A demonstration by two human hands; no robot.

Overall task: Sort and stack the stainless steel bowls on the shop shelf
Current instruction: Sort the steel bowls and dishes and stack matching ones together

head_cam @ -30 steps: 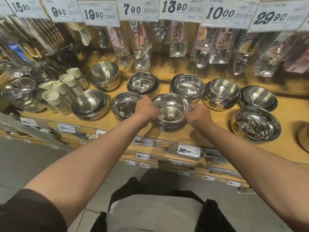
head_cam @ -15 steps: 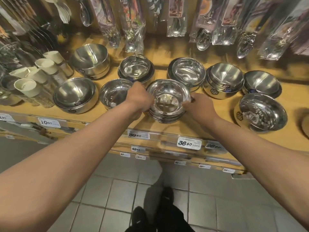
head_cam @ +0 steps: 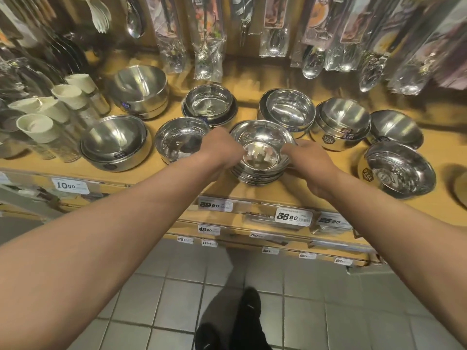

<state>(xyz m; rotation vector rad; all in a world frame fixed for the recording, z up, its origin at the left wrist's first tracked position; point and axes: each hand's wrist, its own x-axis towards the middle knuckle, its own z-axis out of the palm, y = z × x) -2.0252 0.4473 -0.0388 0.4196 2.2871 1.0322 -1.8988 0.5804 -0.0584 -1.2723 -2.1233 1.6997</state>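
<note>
A: Front-centre stack of nested steel bowls (head_cam: pixel 260 157), right at the lip of the wooden shelf (head_cam: pixel 316 198), just behind the 36.90 price tag (head_cam: pixel 293 217). Gripped from both sides?

B: Yes. Left hand (head_cam: pixel 222 151) curled over the stack's left rim, right hand (head_cam: pixel 309 164) cupped against its right flank. Fingertips mostly hidden behind knuckles and steel, so probably wrapped round the outer rims, but hard to confirm.

A: Handling?

B: Rigid, thin-walled, polished and therefore slick. Light singly, noticeably heavier as a nested pile. Likely to slide or clatter if tilted; not fragile, though prone to dents and scratches.

A: Best hold?

B: Opposite sides, under the rolled rim of the lowest bowl, kept level. Gripping the top bowl alone risks lifting only that one.

A: Neighbours?

B: Shallow steel bowl (head_cam: pixel 180 140) just left of the stack, labelled double-wall bowls (head_cam: pixel 341 123) behind and to the right, near but apparently not touching.
</note>
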